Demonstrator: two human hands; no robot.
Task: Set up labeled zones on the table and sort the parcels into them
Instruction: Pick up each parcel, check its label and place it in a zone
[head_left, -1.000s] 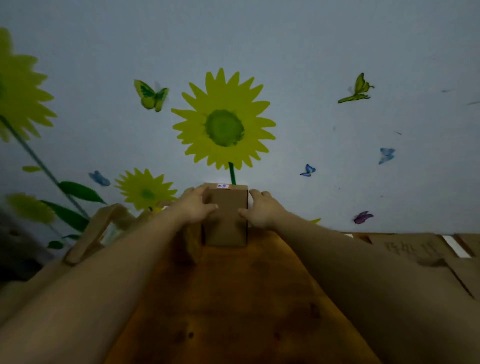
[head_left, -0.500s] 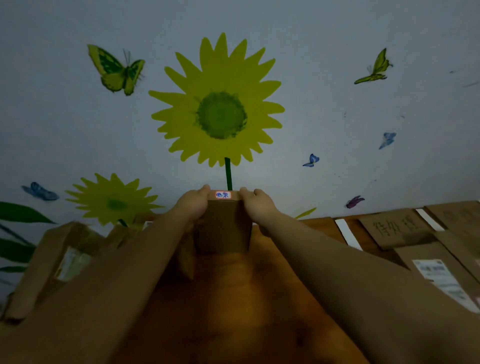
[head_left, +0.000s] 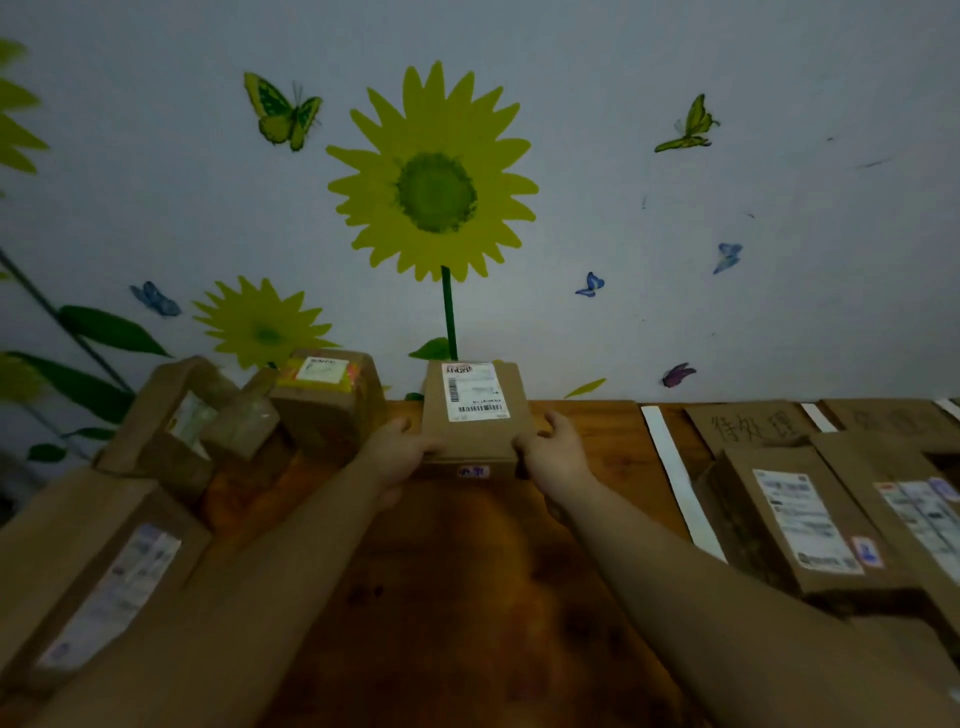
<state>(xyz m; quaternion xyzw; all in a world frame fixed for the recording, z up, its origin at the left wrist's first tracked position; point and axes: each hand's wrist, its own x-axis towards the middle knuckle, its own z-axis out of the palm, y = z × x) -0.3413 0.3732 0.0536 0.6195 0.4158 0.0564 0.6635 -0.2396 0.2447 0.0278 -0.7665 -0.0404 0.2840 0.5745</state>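
Brown cardboard parcel (head_left: 475, 441), centre frame, at far edge of tabletop (head_left: 467, 597); white barcode label (head_left: 474, 391) on top, small sticker (head_left: 473, 472) on near face.

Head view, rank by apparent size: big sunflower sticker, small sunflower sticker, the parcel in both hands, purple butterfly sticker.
1. Big sunflower sticker
2. Small sunflower sticker and held parcel: look alike, and the parcel is nearer, so unranked.
3. Purple butterfly sticker
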